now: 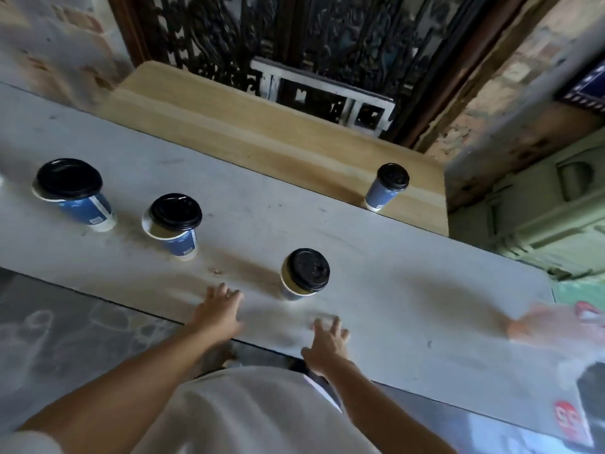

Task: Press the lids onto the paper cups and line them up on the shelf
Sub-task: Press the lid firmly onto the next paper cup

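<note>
The left hand [217, 309] and right hand [327, 345] are spread open, nothing held, near the grey tabletop's [409, 290] front edge. A blue paper cup with a black plastic lid [305, 273] (lid off-centre) is stood just beyond, between them. A second lidded cup [386, 186] is set near the right end of the pale wooden shelf [245, 126].

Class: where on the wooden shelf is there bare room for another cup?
The wooden shelf is bare from its left end to the lone cup near its right end. Only that spot is taken.
</note>
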Action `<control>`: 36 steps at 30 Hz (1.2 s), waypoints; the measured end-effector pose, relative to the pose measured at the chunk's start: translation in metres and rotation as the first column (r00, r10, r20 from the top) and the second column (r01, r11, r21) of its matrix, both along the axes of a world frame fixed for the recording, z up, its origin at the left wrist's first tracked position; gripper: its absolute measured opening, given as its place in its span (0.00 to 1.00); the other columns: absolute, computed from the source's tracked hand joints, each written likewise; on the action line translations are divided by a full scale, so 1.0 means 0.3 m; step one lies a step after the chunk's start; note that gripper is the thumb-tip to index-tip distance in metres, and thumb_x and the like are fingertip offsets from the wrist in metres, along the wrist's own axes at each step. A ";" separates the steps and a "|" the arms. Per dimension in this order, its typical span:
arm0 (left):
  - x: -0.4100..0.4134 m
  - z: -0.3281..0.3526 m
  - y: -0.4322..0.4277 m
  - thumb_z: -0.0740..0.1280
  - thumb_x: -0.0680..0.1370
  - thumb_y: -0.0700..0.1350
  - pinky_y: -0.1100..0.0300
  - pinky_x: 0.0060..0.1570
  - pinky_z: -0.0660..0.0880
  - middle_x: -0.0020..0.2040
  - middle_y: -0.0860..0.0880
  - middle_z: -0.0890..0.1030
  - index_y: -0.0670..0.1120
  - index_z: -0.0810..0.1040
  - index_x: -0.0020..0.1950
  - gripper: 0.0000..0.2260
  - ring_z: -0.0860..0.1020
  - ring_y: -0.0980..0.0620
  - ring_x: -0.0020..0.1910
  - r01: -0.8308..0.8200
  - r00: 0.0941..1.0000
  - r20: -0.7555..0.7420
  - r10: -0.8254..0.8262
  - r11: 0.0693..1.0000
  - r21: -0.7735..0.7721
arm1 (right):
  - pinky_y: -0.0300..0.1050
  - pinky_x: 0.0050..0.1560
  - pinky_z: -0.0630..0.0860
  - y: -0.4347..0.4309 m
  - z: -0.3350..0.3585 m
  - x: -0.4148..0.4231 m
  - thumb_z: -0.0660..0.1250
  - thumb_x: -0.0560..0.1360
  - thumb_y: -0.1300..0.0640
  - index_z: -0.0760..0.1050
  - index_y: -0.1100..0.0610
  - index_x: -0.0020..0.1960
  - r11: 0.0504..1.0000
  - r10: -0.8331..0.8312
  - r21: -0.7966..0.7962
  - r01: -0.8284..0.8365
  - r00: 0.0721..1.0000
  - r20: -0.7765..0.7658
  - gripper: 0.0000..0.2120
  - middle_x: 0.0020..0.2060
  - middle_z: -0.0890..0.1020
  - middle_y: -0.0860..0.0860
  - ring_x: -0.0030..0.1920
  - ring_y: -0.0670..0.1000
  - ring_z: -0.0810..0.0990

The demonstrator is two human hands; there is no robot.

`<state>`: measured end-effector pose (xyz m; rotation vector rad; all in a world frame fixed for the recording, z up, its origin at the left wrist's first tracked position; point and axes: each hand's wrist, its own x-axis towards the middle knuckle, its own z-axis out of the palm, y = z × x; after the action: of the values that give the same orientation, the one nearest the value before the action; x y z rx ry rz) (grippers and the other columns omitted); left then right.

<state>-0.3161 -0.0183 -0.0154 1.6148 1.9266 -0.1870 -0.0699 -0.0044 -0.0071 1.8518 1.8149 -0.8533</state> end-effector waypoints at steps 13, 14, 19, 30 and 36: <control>0.100 0.005 0.205 0.83 0.51 0.66 0.47 0.63 0.77 0.75 0.53 0.67 0.60 0.57 0.78 0.60 0.76 0.51 0.65 -0.171 0.688 0.722 0.070 0.983 0.067 | 0.43 0.57 0.75 0.108 0.126 0.026 0.66 0.78 0.55 0.70 0.55 0.72 0.970 -0.237 -0.006 0.241 0.945 -0.225 0.24 0.67 0.76 0.56 0.66 0.57 0.74; 0.107 0.025 0.207 0.85 0.52 0.61 0.48 0.63 0.78 0.75 0.53 0.68 0.59 0.58 0.78 0.59 0.77 0.52 0.63 -0.175 0.655 0.752 0.076 0.983 0.053 | 0.41 0.51 0.75 0.143 0.176 0.030 0.66 0.78 0.56 0.72 0.55 0.71 0.948 -0.285 0.057 0.313 0.914 -0.289 0.21 0.63 0.80 0.55 0.62 0.57 0.78; 0.144 0.067 0.219 0.85 0.56 0.57 0.47 0.67 0.74 0.67 0.59 0.77 0.60 0.66 0.73 0.49 0.76 0.56 0.66 -0.152 0.610 0.792 0.034 0.986 0.075 | 0.43 0.56 0.75 0.248 0.406 -0.008 0.68 0.78 0.50 0.75 0.49 0.69 0.857 -0.255 0.258 0.446 0.802 -0.539 0.19 0.61 0.81 0.48 0.60 0.52 0.79; 0.191 0.076 0.190 0.81 0.57 0.60 0.52 0.59 0.79 0.60 0.61 0.81 0.59 0.70 0.69 0.42 0.79 0.57 0.60 -0.266 0.638 0.768 0.063 0.953 0.143 | 0.48 0.70 0.64 0.271 0.438 -0.099 0.75 0.72 0.51 0.68 0.50 0.75 0.960 0.160 0.273 -0.058 0.915 -0.370 0.34 0.72 0.69 0.52 0.71 0.57 0.64; 0.217 0.084 0.177 0.82 0.60 0.54 0.64 0.51 0.76 0.56 0.61 0.81 0.59 0.70 0.66 0.38 0.79 0.58 0.55 -0.328 0.648 0.754 0.109 0.933 0.146 | 0.45 0.67 0.66 0.279 0.502 -0.085 0.76 0.69 0.51 0.70 0.49 0.74 0.895 0.269 0.435 -0.096 0.895 -0.355 0.35 0.70 0.71 0.49 0.68 0.54 0.65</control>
<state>-0.2509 0.0348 0.0097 1.2829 1.4908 0.7712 -0.0954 0.0792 0.1435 1.7784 2.5585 -0.8890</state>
